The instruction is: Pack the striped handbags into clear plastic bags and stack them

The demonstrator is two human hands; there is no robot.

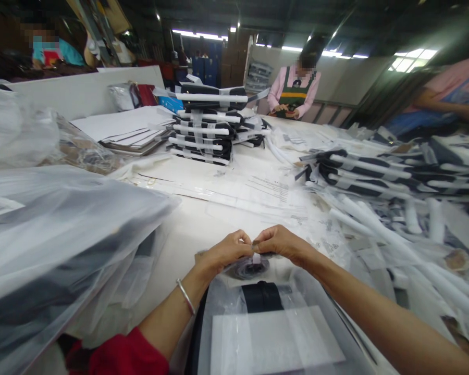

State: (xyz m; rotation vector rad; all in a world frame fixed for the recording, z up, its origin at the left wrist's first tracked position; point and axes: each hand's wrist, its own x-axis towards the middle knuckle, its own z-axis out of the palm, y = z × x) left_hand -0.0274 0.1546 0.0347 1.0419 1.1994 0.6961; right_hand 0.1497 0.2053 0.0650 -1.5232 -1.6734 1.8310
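Observation:
My left hand [230, 250] and my right hand [280, 241] meet in front of me, thumbs and fingers pinched together. Whatever is between their fingertips is small and blurred; I cannot name it. Just under them lies a dark, shiny coil [247, 270] that looks like a roll of tape, with a small white piece at its top. Nearer to me, a clear plastic bag [312, 289] encloses a black item [261, 296]. A white rectangular sheet [273, 338] shows on this bag.
Bagged dark goods [70, 224] fill the left side. Stacked black items with white tubes [203, 130] stand at the back, near white sheets [128, 125]. More wrapped black items [367, 172] and white tubes [406, 245] crowd the right. A co-worker [295, 91] works across the table.

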